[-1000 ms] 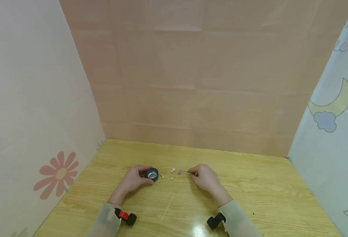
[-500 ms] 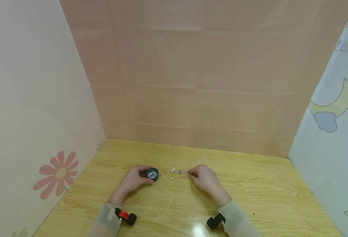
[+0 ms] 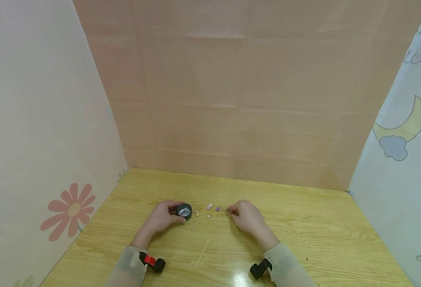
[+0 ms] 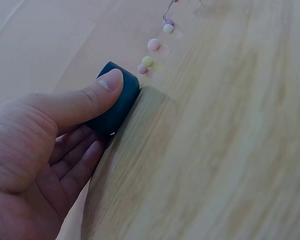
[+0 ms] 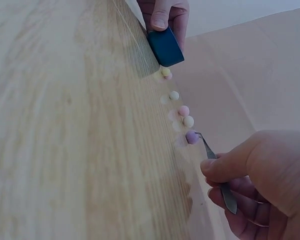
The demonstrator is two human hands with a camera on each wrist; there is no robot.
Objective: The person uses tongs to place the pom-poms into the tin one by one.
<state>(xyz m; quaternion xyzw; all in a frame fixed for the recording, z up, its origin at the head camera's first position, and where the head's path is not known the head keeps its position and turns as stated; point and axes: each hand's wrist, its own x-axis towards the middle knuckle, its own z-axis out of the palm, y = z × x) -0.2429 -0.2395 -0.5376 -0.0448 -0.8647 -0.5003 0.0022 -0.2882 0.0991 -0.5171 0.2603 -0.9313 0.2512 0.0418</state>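
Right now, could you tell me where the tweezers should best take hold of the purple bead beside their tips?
Probably across the middle of the purple bead, coming from the right hand side, where the tweezers already point at it. It is round, so a grip off centre may slip. A cream bead sits close on its far side, so the tips should stay narrow.

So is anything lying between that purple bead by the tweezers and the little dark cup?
Yes. Between the purple bead at the tweezers and the dark cup lie other small beads in a loose line on the table.
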